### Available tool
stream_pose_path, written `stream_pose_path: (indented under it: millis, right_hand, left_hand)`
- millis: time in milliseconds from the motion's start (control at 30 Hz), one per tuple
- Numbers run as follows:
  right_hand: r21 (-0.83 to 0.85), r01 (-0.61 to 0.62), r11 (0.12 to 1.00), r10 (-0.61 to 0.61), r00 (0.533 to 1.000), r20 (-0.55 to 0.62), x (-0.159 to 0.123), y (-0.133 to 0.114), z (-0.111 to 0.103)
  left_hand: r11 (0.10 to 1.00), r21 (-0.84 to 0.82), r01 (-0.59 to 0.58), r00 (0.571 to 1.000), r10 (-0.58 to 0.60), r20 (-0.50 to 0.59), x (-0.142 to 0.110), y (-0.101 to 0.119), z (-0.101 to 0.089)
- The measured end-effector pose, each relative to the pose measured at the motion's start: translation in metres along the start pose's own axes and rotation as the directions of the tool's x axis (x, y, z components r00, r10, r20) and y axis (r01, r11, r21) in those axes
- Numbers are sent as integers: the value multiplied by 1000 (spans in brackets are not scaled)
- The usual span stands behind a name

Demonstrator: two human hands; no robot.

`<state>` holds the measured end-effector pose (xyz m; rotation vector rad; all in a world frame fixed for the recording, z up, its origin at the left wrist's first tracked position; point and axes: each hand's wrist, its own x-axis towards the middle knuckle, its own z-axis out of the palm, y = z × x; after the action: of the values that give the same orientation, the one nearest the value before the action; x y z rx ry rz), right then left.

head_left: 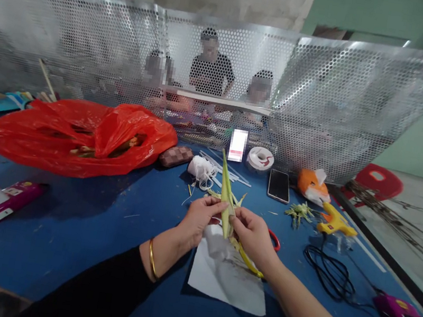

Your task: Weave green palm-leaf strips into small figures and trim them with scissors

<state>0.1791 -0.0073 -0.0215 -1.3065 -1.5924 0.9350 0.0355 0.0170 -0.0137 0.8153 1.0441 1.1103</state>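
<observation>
Head view: left hand (pixel 198 219) and right hand (pixel 254 234) are pinching between them a pointed yellow-green leaf (pixel 226 181), probably light, tearable, best held low.

From my head, the single camera looks forward and down, from near above my left hand (pixel 201 220) and right hand (pixel 254 235), and it faces across the table (pixel 75 228) to the screen (pixel 327 86), which stands farther away.
</observation>
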Motion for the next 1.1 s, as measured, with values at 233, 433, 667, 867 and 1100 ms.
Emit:
stream_pose_path:
  millis: [233,433,667,867,1100]
  right_hand:
    - [-68,52,996,-58,994,-90,-3,-3,-2]
    - [92,33,995,-27,997,-68,-4,-4,0]
    - [344,-70,936,117,986,-118,0,-11,-4]
    - [500,-204,842,250,968,-25,2,-13,-7]
    - [525,-236,817,260,965,30,5,-13,-10]
  left_hand:
    - [987,156,-39,989,16,144,-10,3,5]
    - [998,50,26,983,-35,178,-7,1,5]
    - [995,57,-87,987,79,137,-7,6,5]
    - [995,64,-77,993,71,99,-5,7,3]
    - [1000,2,21,997,-21,75,-4,7,3]
